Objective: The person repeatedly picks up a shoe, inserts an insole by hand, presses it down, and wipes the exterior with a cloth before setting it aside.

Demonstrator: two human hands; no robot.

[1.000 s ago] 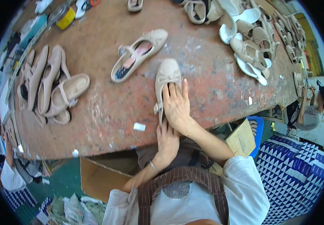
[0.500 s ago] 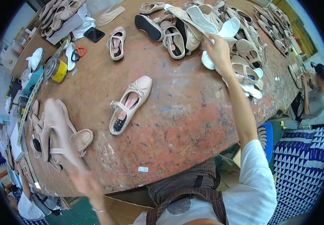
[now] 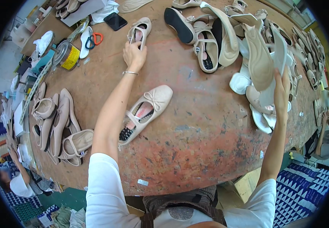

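Note:
My left hand (image 3: 134, 57) reaches forward, its fingers closed round the heel end of a beige strap shoe (image 3: 141, 28) on the table. A larger beige Mary Jane shoe with a bow (image 3: 155, 99) lies beside my left forearm, with pink and black patterned lining showing. At the right, my right hand (image 3: 282, 89) grips a pale insole (image 3: 279, 47), tilted up on edge. Next to it a beige cushioned insole (image 3: 257, 57) stands out over the heap; whether my fingers touch it too, I cannot tell. Several shoes and white insoles (image 3: 240, 83) lie about that hand.
Finished-looking beige shoes (image 3: 59, 114) are gathered at the left. A tin with a yellow label (image 3: 65, 55), scissors (image 3: 93, 40) and a phone (image 3: 115, 21) stand or lie at the far left. Other people (image 3: 21, 184) are at both sides of the worn table (image 3: 195, 152).
My left hand has left the left-hand group of shoes and taken hold of the shoe farther back. My right hand has come back rightward with an insole. The whole view has shifted.

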